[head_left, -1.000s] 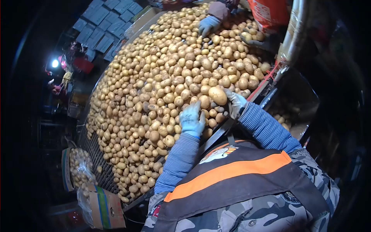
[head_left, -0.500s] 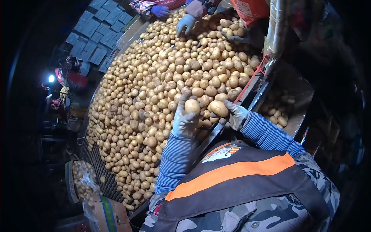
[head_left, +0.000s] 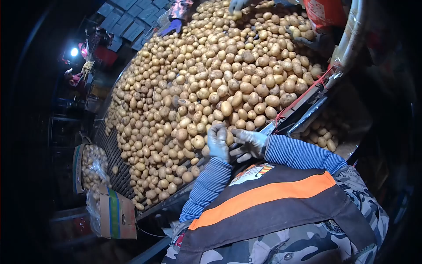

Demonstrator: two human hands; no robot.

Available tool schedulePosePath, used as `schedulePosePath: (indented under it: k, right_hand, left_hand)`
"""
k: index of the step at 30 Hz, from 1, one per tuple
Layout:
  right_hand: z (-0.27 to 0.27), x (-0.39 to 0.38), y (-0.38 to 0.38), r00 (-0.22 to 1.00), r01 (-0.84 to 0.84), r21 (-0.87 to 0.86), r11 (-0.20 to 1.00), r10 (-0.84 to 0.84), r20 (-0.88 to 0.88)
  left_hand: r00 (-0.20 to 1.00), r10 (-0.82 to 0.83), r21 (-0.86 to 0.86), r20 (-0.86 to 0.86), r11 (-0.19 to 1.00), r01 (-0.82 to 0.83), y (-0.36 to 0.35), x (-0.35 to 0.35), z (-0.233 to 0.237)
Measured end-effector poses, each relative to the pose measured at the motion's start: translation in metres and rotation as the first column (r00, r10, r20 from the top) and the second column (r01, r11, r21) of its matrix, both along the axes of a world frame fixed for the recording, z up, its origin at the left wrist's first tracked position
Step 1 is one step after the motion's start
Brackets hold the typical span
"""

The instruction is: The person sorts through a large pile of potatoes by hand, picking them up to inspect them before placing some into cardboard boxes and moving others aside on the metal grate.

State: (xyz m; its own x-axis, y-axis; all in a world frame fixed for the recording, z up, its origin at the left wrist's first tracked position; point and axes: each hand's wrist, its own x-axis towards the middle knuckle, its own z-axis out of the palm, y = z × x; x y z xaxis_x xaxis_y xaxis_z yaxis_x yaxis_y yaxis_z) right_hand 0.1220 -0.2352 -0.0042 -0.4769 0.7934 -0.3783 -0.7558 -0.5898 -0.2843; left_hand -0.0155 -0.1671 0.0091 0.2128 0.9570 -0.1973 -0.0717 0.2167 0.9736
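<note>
Both my hands wear pale, soiled gloves at the near edge of a large heap of potatoes [head_left: 176, 105]. My left hand [head_left: 218, 143] has its fingers curled together, and what they enclose is hidden. A single potato [head_left: 229, 137] shows right beside those fingers, between the two hands. My right hand [head_left: 251, 143] reaches inward from the right, fingers apart and stretched toward the left hand, with nothing in them. Just beyond the hands, a larger yellow potato [head_left: 226, 108] lies on top of the heap.
Potatoes lie on a slatted surface [head_left: 118, 152]. Filled cartons [head_left: 118, 215] stand at lower left, and another box of potatoes [head_left: 323, 134] at right, past a rail with red cord [head_left: 303, 99]. Across the heap are other people's gloved hands, one purple [head_left: 171, 27], and a red bag [head_left: 325, 13].
The potatoes that were raised in both hands no longer show there. My hands have drawn closer together, and the right one has opened. The camera view has shifted; the other people's hands have moved.
</note>
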Motion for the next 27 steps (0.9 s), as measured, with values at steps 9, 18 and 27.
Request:
schedulePosePath:
  k: [9,18,27]
  right_hand:
    - [-0.020,-0.026,-0.016,0.985,-0.029,0.159,0.987,0.002,0.171]
    - [-0.005,-0.001,-0.009,0.975,0.105,0.035,0.994,-0.095,-0.202]
    - [0.009,-0.012,0.019,0.884,0.408,0.147,0.901,-0.350,-0.309]
  left_hand:
    - [0.996,0.024,-0.080,0.089,0.997,-0.016,-0.038,-0.014,-0.012]
    - [0.978,0.173,-0.121,0.117,0.980,-0.159,0.022,-0.041,0.005]
    - [0.908,-0.345,0.032,0.239,0.937,0.348,0.037,-0.026,0.008]
